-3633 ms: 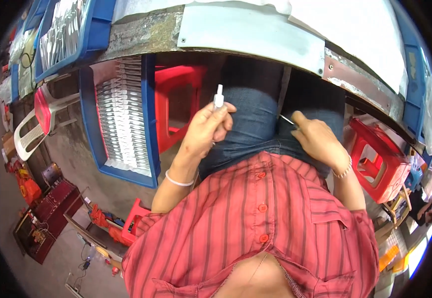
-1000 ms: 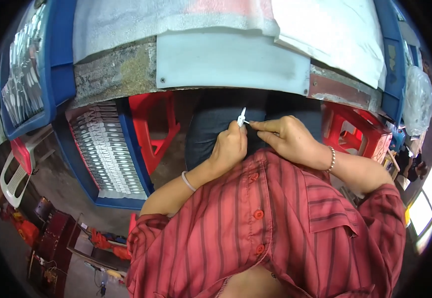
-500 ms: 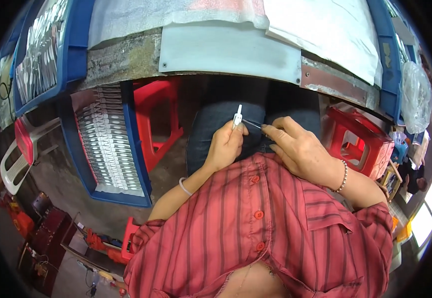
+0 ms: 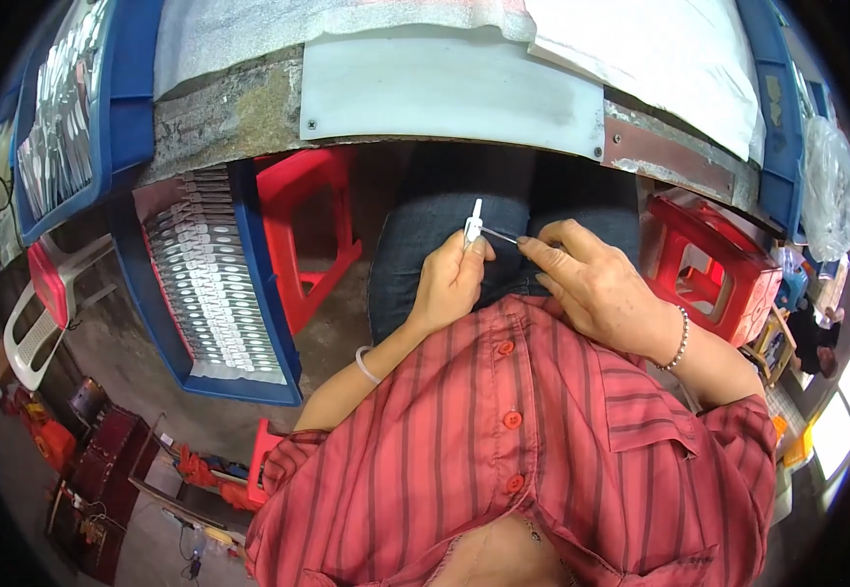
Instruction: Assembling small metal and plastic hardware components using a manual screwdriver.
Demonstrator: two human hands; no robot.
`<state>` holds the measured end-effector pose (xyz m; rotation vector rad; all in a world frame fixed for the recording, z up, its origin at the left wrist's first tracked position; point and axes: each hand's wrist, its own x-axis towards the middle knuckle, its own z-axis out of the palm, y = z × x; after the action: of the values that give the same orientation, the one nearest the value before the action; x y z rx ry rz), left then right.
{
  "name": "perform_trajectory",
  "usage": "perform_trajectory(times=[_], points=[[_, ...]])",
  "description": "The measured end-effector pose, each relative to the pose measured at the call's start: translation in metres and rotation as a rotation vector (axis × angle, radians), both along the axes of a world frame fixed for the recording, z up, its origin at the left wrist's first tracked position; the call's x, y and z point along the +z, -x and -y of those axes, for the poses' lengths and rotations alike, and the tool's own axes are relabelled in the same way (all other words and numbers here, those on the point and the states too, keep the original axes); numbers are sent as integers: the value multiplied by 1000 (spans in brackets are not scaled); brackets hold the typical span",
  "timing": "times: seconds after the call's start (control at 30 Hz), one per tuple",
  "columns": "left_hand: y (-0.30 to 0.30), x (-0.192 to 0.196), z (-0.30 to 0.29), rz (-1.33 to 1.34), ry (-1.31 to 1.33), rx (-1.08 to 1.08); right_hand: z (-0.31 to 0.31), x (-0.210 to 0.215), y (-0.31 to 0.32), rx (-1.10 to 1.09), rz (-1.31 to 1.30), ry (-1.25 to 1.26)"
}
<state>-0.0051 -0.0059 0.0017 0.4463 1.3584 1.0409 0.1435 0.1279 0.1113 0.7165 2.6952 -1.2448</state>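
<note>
By the clock of the view, left to right: one pale chair [image 4: 48,284] with a red seat, at nine o'clock near the rim; one blue tray [image 4: 132,108], at ten, filled with slim white pieces; one further blue tray [image 4: 270,303], at nine and nearer the centre, packed with rows of white-and-dark pieces; one red stool [image 4: 276,230], at ten, just beside that tray; the left hand [image 4: 449,284], almost at centre, a pale band at its wrist, thumb and fingers closed round the lower part of a small white piece [image 4: 473,228]; the white piece, at one o'clock of centre above the thighs, narrow end up; one thin rod [image 4: 500,236], lying between the hands, tip at the piece's side (too small to tell whether it enters); the right hand [image 4: 601,289], at three, beaded bracelet at its wrist, thumb and forefinger nearly together on the rod's near end, other fingers bent; one second red stool [image 4: 760,293], at three, beyond that hand; one clear plastic bag [image 4: 829,196], between two and three.
</note>
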Motion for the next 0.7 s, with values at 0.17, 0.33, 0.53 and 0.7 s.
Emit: perform_trajectory(times=[0.17, 0.33, 0.53, 0.7], points=[[-1, -8, 3, -209, -58, -64, -8, -2, 10, -655, 240, 941], [-3, -10, -3, -377, -173, -101, 4, -16, 12, 155, 63, -329], [3, -6, -6, -537, -204, -143, -5, -28, 19, -633, 189, 709], [-1, -14, -5, -452, -236, -99, -1, -3, 29, 338, 281, -331]])
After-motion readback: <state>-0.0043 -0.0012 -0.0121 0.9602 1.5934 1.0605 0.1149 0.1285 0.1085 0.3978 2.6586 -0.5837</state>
